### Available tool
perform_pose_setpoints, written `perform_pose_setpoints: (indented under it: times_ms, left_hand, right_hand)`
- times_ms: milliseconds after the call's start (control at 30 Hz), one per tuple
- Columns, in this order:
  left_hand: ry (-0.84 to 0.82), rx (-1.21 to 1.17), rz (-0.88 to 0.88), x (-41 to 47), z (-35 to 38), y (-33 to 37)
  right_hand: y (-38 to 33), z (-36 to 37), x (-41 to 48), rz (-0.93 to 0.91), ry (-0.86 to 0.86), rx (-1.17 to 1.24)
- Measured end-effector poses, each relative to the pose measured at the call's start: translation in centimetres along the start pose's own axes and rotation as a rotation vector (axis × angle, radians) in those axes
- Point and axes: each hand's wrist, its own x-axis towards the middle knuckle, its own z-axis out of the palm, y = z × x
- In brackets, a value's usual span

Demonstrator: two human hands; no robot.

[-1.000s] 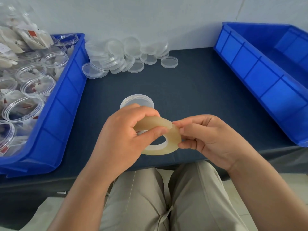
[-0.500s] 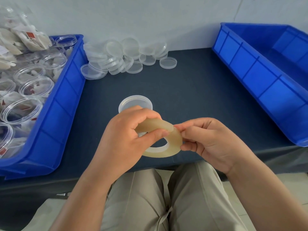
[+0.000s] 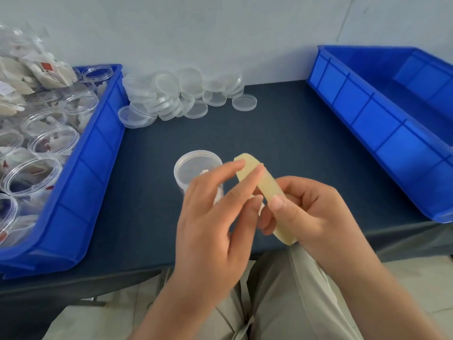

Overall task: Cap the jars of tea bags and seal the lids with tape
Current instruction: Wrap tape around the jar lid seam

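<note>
A capped clear jar (image 3: 193,165) with tea bags inside stands on the dark table (image 3: 282,133), just beyond my hands. My right hand (image 3: 311,212) grips a yellowish tape roll (image 3: 267,185), which is turned edge-on and tilted up toward the jar. My left hand (image 3: 210,217) is in front of the jar with its fingers stretched out. Its index and middle fingertips touch the roll's outer face, and the thumb sits close beneath. The jar's lower part is hidden behind my left hand.
A blue bin (image 3: 81,182) on the left holds several open jars (image 3: 51,141) of tea bags and a bag of tea bags (image 3: 36,72). Loose clear lids (image 3: 181,94) are piled by the back wall. Another blue bin (image 3: 367,114) stands at the right.
My left hand has let go its grip on the tape roll and straightened its fingers. My right hand has turned the roll from flat to edge-on.
</note>
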Motion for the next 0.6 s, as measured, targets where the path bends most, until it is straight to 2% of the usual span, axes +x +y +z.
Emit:
perform_pose_setpoints:
  times_ms: [100,167,367,600]
  left_hand:
    - [0.065,0.016,-0.012,-0.7,0.4,0.4]
    - [0.091,-0.035,-0.08,-0.9,0.4,0.6]
    - [0.072,-0.421,-0.66,-0.7,-0.1,1.6]
    - [-0.026,-0.461,-0.77,-0.1,-0.8,0.4]
  right_hand:
    - [0.2,0.6,-0.4,-0.019,0.071,-0.129]
    - [0.7,1.0,-0.7,-0.006,0.119,-0.23]
    - [2.1,2.1,-1.6,-0.027,0.225,-0.473]
    - [3.2,2.3,-1.8,-0.083,0.271,-0.688]
